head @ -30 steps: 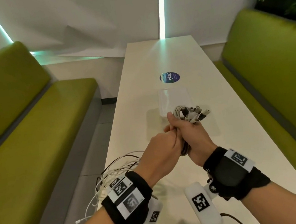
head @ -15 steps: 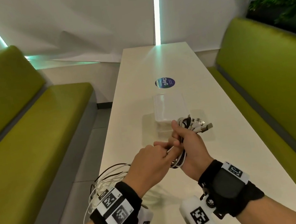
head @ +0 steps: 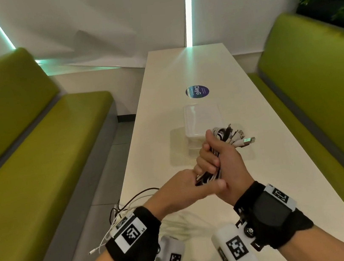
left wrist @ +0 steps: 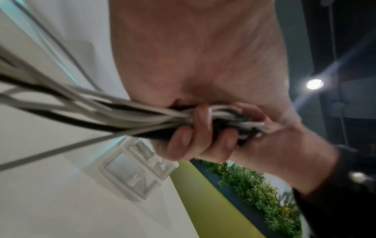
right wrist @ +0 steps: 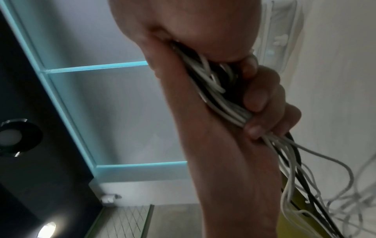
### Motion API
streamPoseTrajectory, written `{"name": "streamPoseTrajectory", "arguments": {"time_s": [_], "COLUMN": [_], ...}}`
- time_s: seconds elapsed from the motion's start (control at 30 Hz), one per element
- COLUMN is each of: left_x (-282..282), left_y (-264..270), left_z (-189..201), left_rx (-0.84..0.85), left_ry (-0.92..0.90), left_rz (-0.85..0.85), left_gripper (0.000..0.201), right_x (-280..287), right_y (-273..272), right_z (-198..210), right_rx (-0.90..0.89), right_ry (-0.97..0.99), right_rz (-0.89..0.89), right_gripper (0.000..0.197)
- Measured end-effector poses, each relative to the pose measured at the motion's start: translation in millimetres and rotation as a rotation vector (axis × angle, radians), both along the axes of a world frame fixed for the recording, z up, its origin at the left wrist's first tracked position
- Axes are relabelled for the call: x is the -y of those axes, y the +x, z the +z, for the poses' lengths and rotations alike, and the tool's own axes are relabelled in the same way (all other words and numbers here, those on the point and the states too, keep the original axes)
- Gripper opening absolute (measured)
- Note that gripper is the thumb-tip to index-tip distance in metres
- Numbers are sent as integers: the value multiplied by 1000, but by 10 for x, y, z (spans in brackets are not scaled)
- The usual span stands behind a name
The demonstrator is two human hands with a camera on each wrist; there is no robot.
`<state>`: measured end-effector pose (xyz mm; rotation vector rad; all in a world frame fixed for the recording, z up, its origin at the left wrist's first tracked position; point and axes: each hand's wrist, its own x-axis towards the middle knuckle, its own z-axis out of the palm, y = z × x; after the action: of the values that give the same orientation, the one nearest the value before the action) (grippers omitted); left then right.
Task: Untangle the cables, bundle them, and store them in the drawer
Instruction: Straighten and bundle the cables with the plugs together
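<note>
Nearby, clear box (head: 203,119) (behind cables (head: 232,136)), benches (head: 33,137)

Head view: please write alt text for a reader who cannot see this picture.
Over a long white table, the right hand grips a bundle of black and white cables, plugs fanning out above the fist. The left hand holds the bundle just below. Behind stands a clear plastic drawer box; green benches flank the table.

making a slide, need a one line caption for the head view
Right hand grips a bundle of cables above the white table, left hand holding the trailing strands.
</note>
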<state>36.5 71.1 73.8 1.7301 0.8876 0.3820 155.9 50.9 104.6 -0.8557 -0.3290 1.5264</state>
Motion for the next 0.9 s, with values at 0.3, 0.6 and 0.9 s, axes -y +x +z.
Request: {"name": "streamPoseTrajectory", "arguments": {"time_s": [0.3, 0.6, 0.9], "left_x": [32, 72, 108], "left_y": [-39, 174, 260], "left_z": [42, 58, 144], "left_rx": [-16, -55, -115], "left_ry": [-57, 122, 68], "left_rz": [-62, 50, 96], "left_gripper": [36, 32, 20], "right_x": [99, 138, 136], "right_y": [77, 183, 330], "right_z": [-44, -199, -182], "right_rx": [78, 469, 260], "right_ry": [41, 24, 217], "right_rz": [87, 141, 344], "right_gripper": [48, 49, 38]}}
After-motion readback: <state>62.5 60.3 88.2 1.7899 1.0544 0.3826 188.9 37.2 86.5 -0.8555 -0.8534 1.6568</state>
